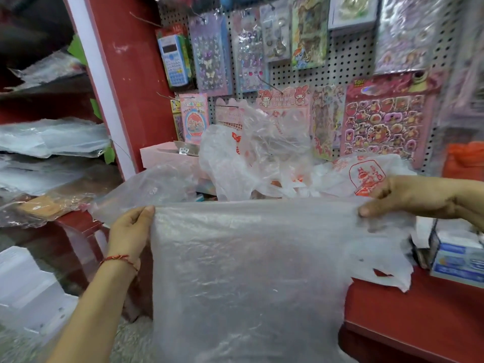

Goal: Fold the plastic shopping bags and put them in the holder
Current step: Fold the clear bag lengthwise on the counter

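Pinching the clear bag (246, 271) taut, left hand (131, 231) and right hand (408, 196) fingers are gripping its top edge; slippery film is risking slipping, skewing the fold.

Translucent whitish plastic bag (246, 271), white bags with red print (366, 176), red counter (419, 315), red thread bracelet (120, 258), blue calculator (174, 61), white perforated pegboard (348, 58), pink bear sticker sheet (385, 121)

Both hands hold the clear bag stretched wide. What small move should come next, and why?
Probably bring the left hand across to the right hand, folding the bag in half. Each hand pinches the top edge, and the bag hangs spread out and unfolded, so a first fold seems due.
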{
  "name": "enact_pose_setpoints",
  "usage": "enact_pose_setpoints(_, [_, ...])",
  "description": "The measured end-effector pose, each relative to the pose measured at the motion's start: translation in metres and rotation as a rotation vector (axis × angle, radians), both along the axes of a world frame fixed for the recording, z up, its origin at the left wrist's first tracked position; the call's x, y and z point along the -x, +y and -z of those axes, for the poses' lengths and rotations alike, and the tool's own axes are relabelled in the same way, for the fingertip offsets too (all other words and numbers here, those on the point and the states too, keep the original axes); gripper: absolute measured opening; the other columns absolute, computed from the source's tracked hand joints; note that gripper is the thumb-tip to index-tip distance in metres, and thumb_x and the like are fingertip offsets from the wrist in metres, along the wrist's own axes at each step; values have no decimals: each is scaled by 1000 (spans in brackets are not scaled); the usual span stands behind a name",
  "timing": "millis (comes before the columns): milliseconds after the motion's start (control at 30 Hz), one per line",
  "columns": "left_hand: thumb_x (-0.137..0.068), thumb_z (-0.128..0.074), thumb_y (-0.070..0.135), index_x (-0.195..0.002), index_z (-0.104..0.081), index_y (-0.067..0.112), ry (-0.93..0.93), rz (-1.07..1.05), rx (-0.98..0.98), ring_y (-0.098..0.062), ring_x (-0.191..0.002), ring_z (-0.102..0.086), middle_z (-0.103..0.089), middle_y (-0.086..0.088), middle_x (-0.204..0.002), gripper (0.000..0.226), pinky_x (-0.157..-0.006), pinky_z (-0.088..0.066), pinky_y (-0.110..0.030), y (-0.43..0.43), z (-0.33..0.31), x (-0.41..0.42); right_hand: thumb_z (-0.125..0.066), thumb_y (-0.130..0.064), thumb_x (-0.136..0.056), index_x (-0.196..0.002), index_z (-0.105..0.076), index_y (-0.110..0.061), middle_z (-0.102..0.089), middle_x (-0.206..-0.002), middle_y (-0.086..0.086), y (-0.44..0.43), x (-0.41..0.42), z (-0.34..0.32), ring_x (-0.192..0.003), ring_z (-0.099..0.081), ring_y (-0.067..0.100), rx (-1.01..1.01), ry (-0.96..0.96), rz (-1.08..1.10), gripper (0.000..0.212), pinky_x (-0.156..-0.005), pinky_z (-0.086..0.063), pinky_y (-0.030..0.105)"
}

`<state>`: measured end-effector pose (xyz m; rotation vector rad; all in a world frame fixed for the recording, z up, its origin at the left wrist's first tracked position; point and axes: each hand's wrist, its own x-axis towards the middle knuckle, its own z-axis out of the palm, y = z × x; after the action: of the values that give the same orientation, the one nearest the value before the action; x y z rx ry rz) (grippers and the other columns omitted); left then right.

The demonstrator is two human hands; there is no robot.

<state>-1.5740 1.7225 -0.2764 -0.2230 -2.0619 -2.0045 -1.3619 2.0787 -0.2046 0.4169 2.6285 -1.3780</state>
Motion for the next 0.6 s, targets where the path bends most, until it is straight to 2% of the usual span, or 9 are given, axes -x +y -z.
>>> enact_pose_setpoints(67, [-95, -52, 19, -100, -63, 11, -13, 15, -54, -10, -62, -53, -59, -3, -76, 15, -48, -47, -19, 9, -8, 3, -91, -46, -37, -78, -73, 2, -72, -81, 18, 9, 7, -17, -66, -67, 23, -46, 199, 204, 66, -58, -55, 25])
enact_pose_setpoints(133, [-94, -55, 24, -88, -64, 13, -64, 43, -70, -13, -55, -53, -55, -6, -69, 15, -47, -46, -23, 23, -25, 13, -89, -28, -59, -73, -68, 4, -72, -70, 14, 12, 16, -40, -55, -64, 15, -48, 336, 354, 40, -45, -46, 17])
enact_pose_setpoints(200, [-86, -61, 31, -87, -66, 10, -103, 45, -43, -31, -76, -62, -60, -15, -79, 21, -70, -52, -39, 44, -49, 27, -81, -11, -69, -61, -58, -3, -64, -52, 7, 19, 30, -63, -46, -53, 15, -124, 462, 481, 26, -42, -39, 14])
enact_pose_setpoints(267, [-83, -53, 30, -101, -66, 0, -45, -30, 89, -43, -102, -58, -64, -23, -101, 38, -89, -45, -46, 70, -75, 34, -76, -3, -75, -54, -45, -8, -49, -46, 4, 28, 48, -81, -46, -43, 17, -279, 564, 571, 38, -40, -36, 17])
enact_pose_setpoints(333, [-90, -45, 28, -116, -59, -1, 147, -97, 232, -36, -112, -53, -60, -18, -116, 41, -92, -41, -38, 95, -94, 14, -70, -1, -79, -57, -44, -10, -48, -54, 6, 38, 67, -91, -51, -47, 19, -451, 571, 628, 35, -45, -37, 22])
enact_pose_setpoints(433, [-68, -12, 68, -142, -36, 22, 388, 128, 566, -19, -140, -26, -36, 0, -148, 90, -114, -21, -36, 127, -72, -53, -61, 0, -80, -71, -44, -11, -49, -65, 6, 52, 88, -86, -61, -49, 22, -713, 490, 688, 22, -50, -34, 26])
enact_pose_setpoints(500, [-45, 13, 71, -147, -8, 38, 226, 178, 978, -12, -145, 4, 1, 8, -158, 110, -116, -1, -40, 146, -28, -87, -52, 1, -83, -91, -43, -8, -50, -75, 7, 59, 93, -70, -71, -52, 27, -882, 473, 709, 15, -55, -35, 30])
enact_pose_setpoints(533, [-43, 14, 75, -147, 1, 41, 79, 248, 1093, -12, -145, 10, 11, 9, -157, 111, -116, 1, -44, 158, -5, -94, -51, 1, -85, -101, -42, -6, -52, -79, 9, 61, 92, -60, -75, -52, 29, -919, 468, 712, 19, -56, -35, 31])
enact_pose_setpoints(600, [-69, -7, 83, -147, 11, 39, -128, 375, 1280, -15, -144, 14, 19, 6, -156, 91, -114, 1, -53, 173, 36, -106, -55, -5, -90, -121, -39, -3, -57, -100, 17, 63, 88, -43, -85, -53, 33, -943, 405, 686, 36, -60, -38, 34])
